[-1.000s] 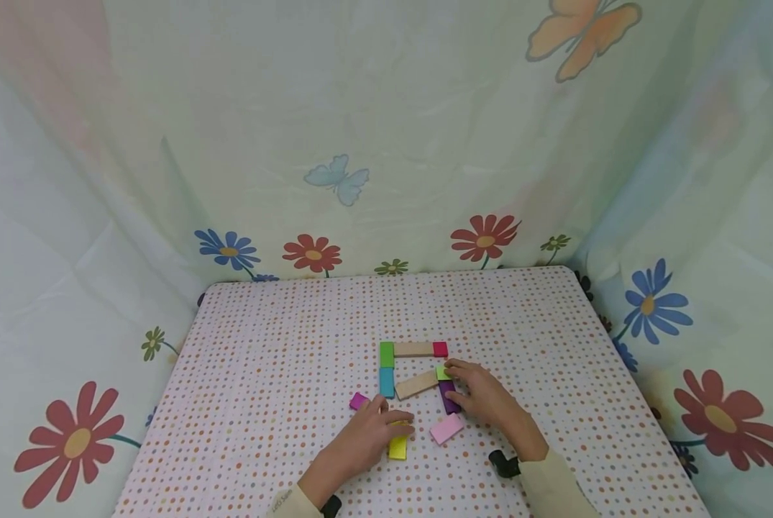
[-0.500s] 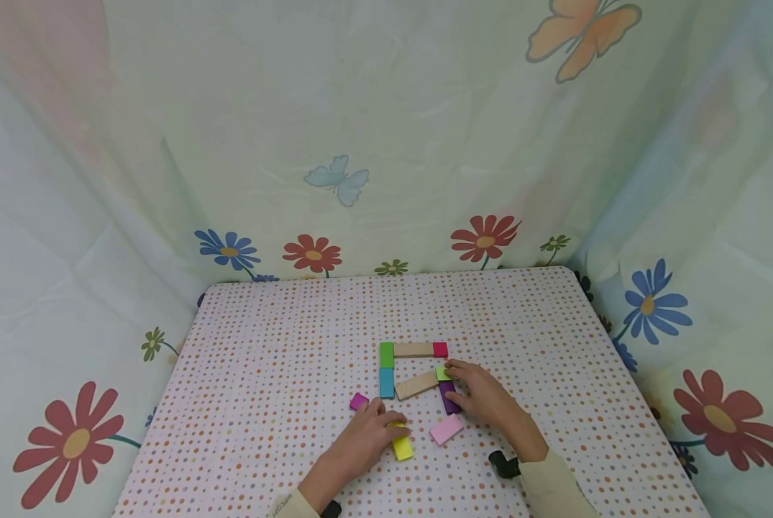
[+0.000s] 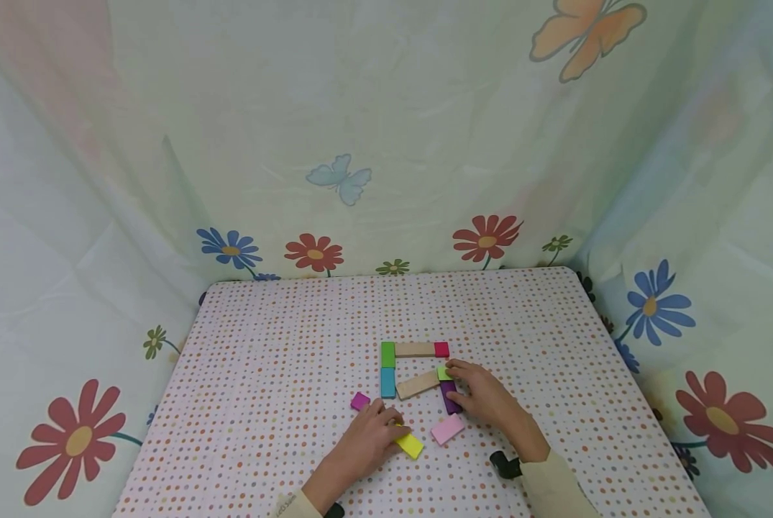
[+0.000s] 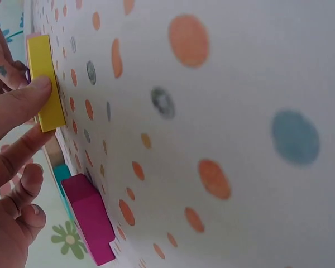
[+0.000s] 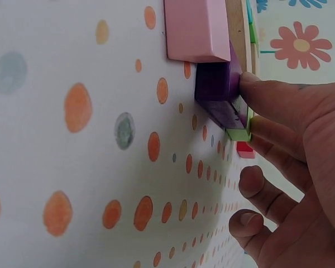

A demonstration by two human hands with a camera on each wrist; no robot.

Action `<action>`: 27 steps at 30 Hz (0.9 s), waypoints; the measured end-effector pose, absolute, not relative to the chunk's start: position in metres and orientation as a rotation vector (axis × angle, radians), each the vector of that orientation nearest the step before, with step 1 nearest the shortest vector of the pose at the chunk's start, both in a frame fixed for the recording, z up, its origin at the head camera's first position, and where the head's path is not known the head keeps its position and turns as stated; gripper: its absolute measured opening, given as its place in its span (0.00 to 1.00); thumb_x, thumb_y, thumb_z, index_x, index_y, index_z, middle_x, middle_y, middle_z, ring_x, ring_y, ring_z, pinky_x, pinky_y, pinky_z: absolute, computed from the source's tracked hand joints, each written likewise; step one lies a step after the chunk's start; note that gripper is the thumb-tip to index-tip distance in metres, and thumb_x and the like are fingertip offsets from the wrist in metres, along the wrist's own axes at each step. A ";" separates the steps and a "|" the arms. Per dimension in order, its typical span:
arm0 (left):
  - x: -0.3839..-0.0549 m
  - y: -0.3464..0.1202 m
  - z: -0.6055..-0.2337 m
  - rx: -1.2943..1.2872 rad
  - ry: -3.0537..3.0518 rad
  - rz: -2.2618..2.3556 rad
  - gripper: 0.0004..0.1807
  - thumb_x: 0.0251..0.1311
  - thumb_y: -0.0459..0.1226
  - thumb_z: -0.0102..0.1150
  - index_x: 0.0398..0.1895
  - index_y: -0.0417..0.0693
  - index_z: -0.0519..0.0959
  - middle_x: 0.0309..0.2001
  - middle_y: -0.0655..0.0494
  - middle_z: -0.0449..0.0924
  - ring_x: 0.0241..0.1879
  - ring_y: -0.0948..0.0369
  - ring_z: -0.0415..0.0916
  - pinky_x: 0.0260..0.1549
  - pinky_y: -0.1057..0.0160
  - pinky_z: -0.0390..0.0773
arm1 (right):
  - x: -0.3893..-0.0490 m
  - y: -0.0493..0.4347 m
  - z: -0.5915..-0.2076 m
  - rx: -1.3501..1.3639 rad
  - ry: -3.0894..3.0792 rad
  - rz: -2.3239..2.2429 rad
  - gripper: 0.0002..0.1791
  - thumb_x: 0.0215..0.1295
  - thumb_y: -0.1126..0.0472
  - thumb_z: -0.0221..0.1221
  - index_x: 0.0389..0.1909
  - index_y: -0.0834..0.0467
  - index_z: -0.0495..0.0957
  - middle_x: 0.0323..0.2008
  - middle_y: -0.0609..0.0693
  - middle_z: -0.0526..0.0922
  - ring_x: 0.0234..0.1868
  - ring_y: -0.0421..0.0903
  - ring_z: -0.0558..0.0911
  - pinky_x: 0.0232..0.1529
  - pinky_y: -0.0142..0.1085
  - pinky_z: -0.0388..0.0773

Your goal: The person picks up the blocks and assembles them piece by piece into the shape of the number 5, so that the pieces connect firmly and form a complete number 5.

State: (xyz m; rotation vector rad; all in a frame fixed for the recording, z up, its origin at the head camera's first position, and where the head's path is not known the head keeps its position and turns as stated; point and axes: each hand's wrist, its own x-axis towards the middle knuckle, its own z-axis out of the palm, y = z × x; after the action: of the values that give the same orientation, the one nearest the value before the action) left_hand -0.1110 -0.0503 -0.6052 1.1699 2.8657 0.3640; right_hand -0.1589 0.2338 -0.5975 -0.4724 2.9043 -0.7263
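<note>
My left hand (image 3: 368,435) pinches a yellow block (image 3: 411,445) low over the table; in the left wrist view the thumb lies on the yellow block's (image 4: 47,92) broad face, with a finger at its end. My right hand (image 3: 483,392) reaches over the right side of the layout. In the right wrist view its thumb touches the purple block (image 5: 218,92), and its index finger meets the light green block (image 5: 238,134). A plain wooden block (image 3: 417,385) slants from the light green block toward the blue block (image 3: 387,383). A pink block (image 3: 447,429) lies between the hands.
Behind, a green block (image 3: 387,354), another plain wooden block (image 3: 415,350) and a red block (image 3: 441,349) form a row's corner. A magenta block (image 3: 360,401) lies beyond the left fingertips. The dotted tabletop (image 3: 282,338) is enclosed by flowered cloth (image 3: 412,237).
The yellow block has turned in my left hand, its near end swinging to the right. My right hand and the other blocks stay in place.
</note>
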 end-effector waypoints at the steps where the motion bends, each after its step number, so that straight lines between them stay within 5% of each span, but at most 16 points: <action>1: -0.111 -0.050 -0.605 1.163 2.868 0.370 0.16 0.65 0.47 0.72 0.56 0.66 0.89 0.53 0.66 0.85 0.44 0.69 0.66 0.41 0.74 0.68 | -0.159 0.234 -0.598 -0.475 2.906 -0.724 0.26 0.70 0.60 0.69 0.66 0.64 0.80 0.73 0.62 0.77 0.73 0.64 0.76 0.71 0.59 0.75; 27: -0.098 -0.026 -0.613 1.150 2.935 0.391 0.19 0.61 0.57 0.72 0.52 0.64 0.90 0.46 0.67 0.85 0.42 0.69 0.66 0.42 0.74 0.70 | -0.159 0.234 -0.599 -0.453 2.899 -0.737 0.26 0.70 0.60 0.69 0.66 0.64 0.80 0.73 0.61 0.77 0.73 0.63 0.76 0.72 0.59 0.74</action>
State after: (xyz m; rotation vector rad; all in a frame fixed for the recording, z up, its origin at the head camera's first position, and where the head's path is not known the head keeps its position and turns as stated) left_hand -0.0984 -0.0261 -0.6128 1.1496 2.9352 0.3907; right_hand -0.1593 0.2335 -0.5993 -0.4535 2.8993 -0.7374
